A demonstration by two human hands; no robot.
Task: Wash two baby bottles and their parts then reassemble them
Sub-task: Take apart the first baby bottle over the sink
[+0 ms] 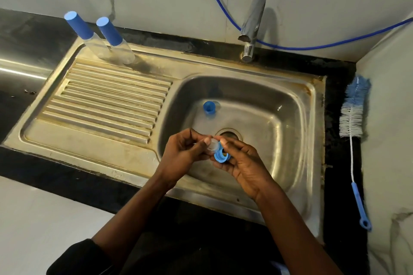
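Over the sink basin [279, 123], my left hand [185, 152] pinches a clear silicone teat [212, 144]. My right hand [241, 161] grips a blue screw ring [221, 156] right against the teat. A blue collar with a clear teat [210, 108] stands on the basin floor behind my hands. Two clear bottles with blue caps [79, 25] [110, 31] stand upright at the back left of the drainboard [107, 100].
A chrome tap [252, 22] rises behind the basin, with a thin blue hose [290, 47] running along the wall. A blue-and-white bottle brush [354, 123] lies on the dark counter to the right. The drain [229, 134] sits just beyond my fingers.
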